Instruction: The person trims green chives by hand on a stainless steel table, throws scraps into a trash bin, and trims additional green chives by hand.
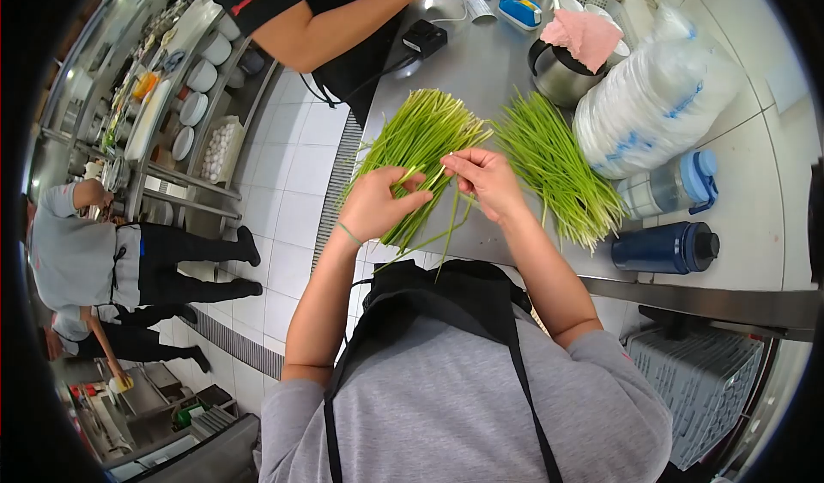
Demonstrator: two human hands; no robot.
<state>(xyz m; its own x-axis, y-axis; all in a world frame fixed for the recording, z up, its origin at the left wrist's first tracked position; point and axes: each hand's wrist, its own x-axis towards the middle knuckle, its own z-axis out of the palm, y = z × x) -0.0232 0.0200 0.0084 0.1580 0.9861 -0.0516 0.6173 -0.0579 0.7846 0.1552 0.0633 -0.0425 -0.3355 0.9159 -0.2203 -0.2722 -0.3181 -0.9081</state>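
My left hand [383, 206] is over the near part of a big pile of long, thin garlic scapes [427, 122]. Its fingers are curled, with a bit of green stalk showing between them; thumb and forefinger stand slightly apart. Beside it, my right hand [487, 182] pinches the pale end of a garlic scape between thumb and forefinger. A few loose stalks [452, 232] hang below my hands, past the counter's near edge. A second bundle of garlic scapes [558, 170] lies to the right, its stalks lined up side by side.
Along the right of the steel counter [481, 62] stand a steel jug [558, 78] under a pink cloth [584, 38], stacked bagged containers [648, 97], a clear bottle [665, 184] and a blue bottle [657, 249]. A co-worker [318, 19] stands opposite; other people [94, 251] are at left near shelves.
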